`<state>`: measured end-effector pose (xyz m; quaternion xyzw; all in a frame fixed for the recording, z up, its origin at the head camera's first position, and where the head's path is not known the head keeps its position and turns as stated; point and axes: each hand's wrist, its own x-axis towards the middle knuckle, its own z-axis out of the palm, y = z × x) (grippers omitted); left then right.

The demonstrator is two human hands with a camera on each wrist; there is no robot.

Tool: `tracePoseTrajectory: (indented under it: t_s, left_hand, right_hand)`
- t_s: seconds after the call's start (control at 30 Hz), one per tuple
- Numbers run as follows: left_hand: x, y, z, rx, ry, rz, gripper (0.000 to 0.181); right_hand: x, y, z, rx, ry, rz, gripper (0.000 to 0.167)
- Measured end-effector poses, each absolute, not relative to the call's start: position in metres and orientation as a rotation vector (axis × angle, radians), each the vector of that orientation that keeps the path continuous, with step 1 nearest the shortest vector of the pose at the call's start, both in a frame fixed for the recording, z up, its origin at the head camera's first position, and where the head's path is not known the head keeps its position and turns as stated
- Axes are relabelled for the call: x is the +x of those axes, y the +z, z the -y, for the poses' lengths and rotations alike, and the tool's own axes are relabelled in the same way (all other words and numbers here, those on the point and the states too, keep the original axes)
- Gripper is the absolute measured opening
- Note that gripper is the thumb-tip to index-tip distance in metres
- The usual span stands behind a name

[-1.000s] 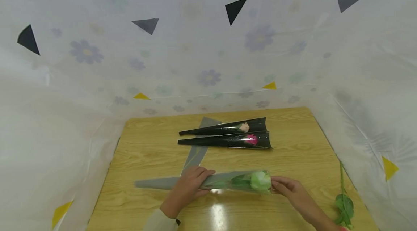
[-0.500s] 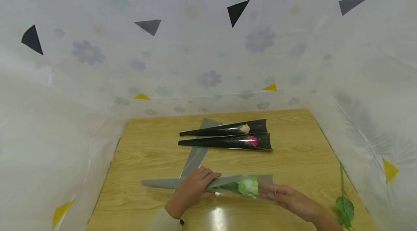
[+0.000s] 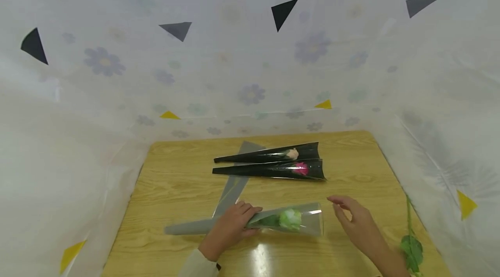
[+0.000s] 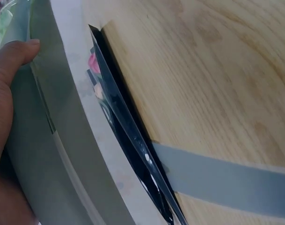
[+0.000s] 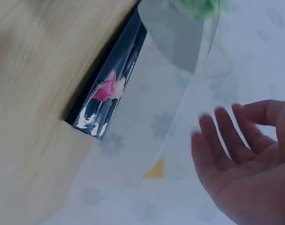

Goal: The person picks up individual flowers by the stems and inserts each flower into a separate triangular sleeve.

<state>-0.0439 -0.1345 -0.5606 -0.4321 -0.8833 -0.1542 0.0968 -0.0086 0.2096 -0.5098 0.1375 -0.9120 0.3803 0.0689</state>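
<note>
Near the front of the table, the left hand (image 3: 232,227) grips a grey, clear-fronted flower sleeve (image 3: 195,226) around its middle. Inside its wide right end lies a pale green rose (image 3: 290,219), its leaves seen through the film. In the left wrist view the thumb (image 4: 20,55) lies over the sleeve. The right hand (image 3: 355,220) is apart from the sleeve's mouth, off to its right. Its fingers are relaxed and hold nothing, as the right wrist view also shows. The stem's lower part is hidden by the grey back and the left hand.
Two black sleeves, one with a peach rose (image 3: 292,153) and one with a pink rose (image 3: 301,168), lie farther back across a flat grey sleeve (image 3: 230,194). A green stem with leaves (image 3: 412,248) lies at the table's right edge. Patterned white sheeting (image 3: 250,60) surrounds the table.
The right hand has pushed the rose deeper into the sleeve, then drawn out to the right. The left hand has kept its grip. The sleeve's mouth now extends past the rose.
</note>
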Motion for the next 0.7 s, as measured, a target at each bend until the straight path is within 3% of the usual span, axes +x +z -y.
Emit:
tracePoseTrajectory:
  t_s: [0.17, 0.33, 0.4, 0.7]
  left_hand:
    - [-0.041, -0.563, 0.123, -1.289, -0.420, 2.636, 0.050]
    - [-0.037, -0.565, 0.104, -1.379, -0.420, 2.601, 0.045]
    - [-0.034, -0.566, 0.097, -1.424, -0.436, 2.580, 0.043]
    - [-0.027, -0.569, 0.087, -1.462, -0.394, 2.575, 0.040]
  right_hand:
    - [0.002, -0.520, -0.172, 0.842, 0.429, 2.666, 0.056]
    - [0.007, -0.533, -0.143, 0.973, 0.124, 2.864, 0.085]
    - [0.009, -0.537, -0.136, 0.973, 0.058, 2.930, 0.084]
    - [0.007, -0.547, -0.129, 0.969, 0.125, 3.009, 0.048]
